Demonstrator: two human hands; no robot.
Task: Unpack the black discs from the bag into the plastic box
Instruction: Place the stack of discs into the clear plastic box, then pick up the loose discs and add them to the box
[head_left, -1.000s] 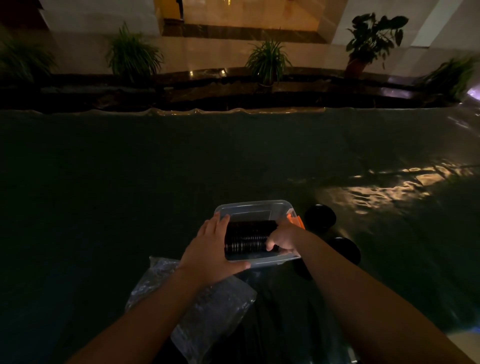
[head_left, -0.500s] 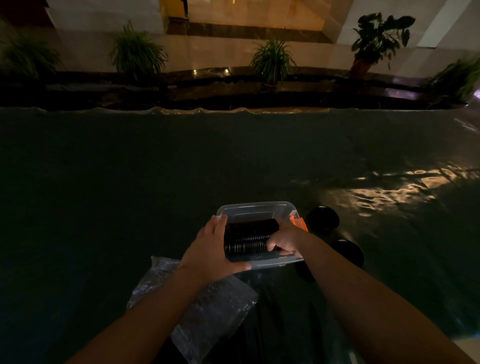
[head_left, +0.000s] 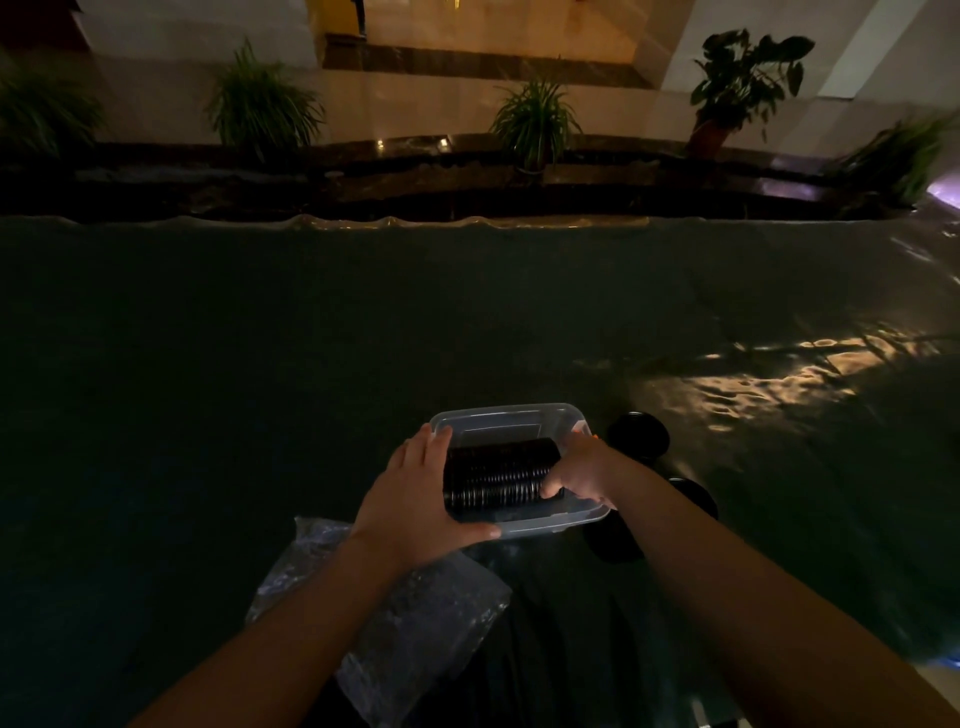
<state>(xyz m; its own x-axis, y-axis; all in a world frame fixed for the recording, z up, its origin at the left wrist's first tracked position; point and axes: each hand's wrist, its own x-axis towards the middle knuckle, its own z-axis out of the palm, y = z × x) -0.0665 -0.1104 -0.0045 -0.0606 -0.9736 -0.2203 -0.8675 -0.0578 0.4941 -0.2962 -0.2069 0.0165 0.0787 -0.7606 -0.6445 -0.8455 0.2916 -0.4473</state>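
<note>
A row of black discs (head_left: 498, 478) lies on its side in my clear plastic box (head_left: 511, 415), packed edge to edge like coins. My left hand (head_left: 415, 499) is flat against the left end of the row. Its fingers (head_left: 434, 441) are straight and close together, and my thumb reaches along the near wall of the box. My right hand (head_left: 582, 470) is at the right end of the row. Its fingers (head_left: 551, 487) are curled and press on the last discs, so the row sits squeezed between my two hands.

The box stands near the near edge of the dark worktop (head_left: 260, 364), about in the middle. There is one box and one row of discs in it; the discs are too many and too dark for me to count. Three more black round stacks (head_left: 638, 435) sit on the worktop just right of the box. One crinkly clear plastic bag (head_left: 395, 613) lies at the near edge, under my left arm.

Both arms reach forward from the near edge, and they come closer together at the box.
</note>
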